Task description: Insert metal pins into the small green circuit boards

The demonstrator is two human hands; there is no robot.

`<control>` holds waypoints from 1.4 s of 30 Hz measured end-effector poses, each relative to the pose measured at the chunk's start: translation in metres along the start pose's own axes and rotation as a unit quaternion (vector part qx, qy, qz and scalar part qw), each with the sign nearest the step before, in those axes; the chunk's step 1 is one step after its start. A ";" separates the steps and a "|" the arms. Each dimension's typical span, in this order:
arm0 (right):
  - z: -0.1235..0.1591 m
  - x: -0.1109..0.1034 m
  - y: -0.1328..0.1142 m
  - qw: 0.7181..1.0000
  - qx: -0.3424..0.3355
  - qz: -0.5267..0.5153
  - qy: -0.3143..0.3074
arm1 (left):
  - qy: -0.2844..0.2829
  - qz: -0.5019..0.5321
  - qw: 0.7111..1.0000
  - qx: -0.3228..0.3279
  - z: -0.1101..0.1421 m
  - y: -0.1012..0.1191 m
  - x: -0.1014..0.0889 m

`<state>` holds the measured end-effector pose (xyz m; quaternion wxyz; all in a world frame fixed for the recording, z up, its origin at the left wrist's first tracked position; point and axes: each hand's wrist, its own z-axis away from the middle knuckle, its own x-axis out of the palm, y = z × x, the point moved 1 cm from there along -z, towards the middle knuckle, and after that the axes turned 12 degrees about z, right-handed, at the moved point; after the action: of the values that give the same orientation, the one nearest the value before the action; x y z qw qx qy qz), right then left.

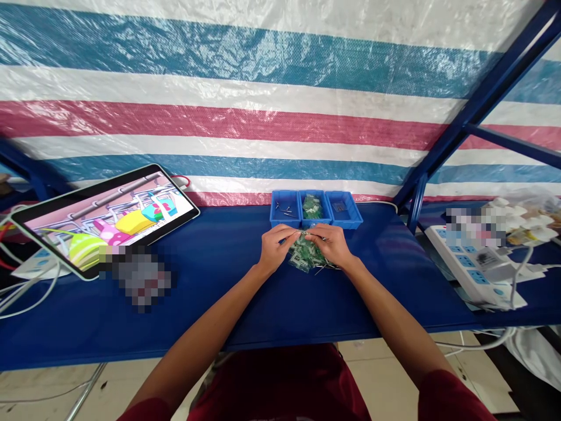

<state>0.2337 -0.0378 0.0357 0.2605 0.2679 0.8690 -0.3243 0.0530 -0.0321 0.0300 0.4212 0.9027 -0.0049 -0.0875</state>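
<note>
My left hand (278, 247) and my right hand (331, 242) meet over the blue table, both closed in a pinch. Between their fingertips is the edge of a small clear plastic bag (303, 233); its contents are too small to make out. Just below lies a pile of small clear bags with green on them (307, 258), with a few thin metal pieces (322, 269) beside it. Behind my hands stand three blue bins. The left bin (284, 223) holds a few thin metal pieces, the middle bin (313, 223) green-and-clear bags, the right bin (348, 224) some small metal parts.
A large tablet (109, 222) leans at the left, with cables beside it and a blurred object (142, 278) in front. On the right are a white power strip (475, 269) with plugs and blue metal frame bars (468, 111). A striped plastic sheet (263, 123) hangs behind the table (210, 292).
</note>
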 end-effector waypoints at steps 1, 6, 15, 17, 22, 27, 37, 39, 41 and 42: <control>0.000 0.000 -0.001 1.000 0.000 0.000 -0.002 | 0.005 0.001 1.000 -0.005 0.000 0.000 0.000; 0.000 -0.001 -0.004 1.000 0.017 -0.010 0.012 | 0.000 0.025 0.998 -0.059 0.000 -0.006 0.002; -0.002 0.000 -0.005 1.000 0.019 0.001 0.000 | 0.029 -0.002 0.999 -0.013 0.000 -0.010 -0.002; -0.002 0.000 -0.004 1.000 0.019 0.011 0.008 | 0.022 -0.010 1.000 -0.009 0.000 -0.008 -0.003; 0.000 0.002 0.000 0.998 0.045 0.011 0.037 | -0.014 0.008 0.998 -0.062 0.000 -0.005 -0.001; 0.000 0.003 0.001 0.999 0.048 0.002 0.010 | -0.006 0.007 0.998 -0.063 0.000 -0.008 0.000; 0.000 0.000 -0.002 0.999 -0.032 0.006 0.008 | 0.001 0.158 0.976 -0.152 -0.001 -0.010 0.000; 0.000 0.001 -0.002 0.999 -0.042 0.026 0.010 | -0.001 0.191 0.967 -0.171 -0.002 -0.010 0.001; -0.001 0.002 -0.002 0.998 -0.036 0.039 0.022 | -0.002 0.192 0.966 -0.175 -0.003 -0.010 0.001; -0.001 0.003 -0.001 0.998 -0.030 0.042 0.030 | -0.002 0.181 0.969 -0.169 -0.003 -0.010 0.001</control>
<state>0.2306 -0.0372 0.0353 0.2556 0.3062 0.8736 -0.2787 0.0542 -0.0236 0.0244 0.5766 0.8021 -0.1546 -0.0113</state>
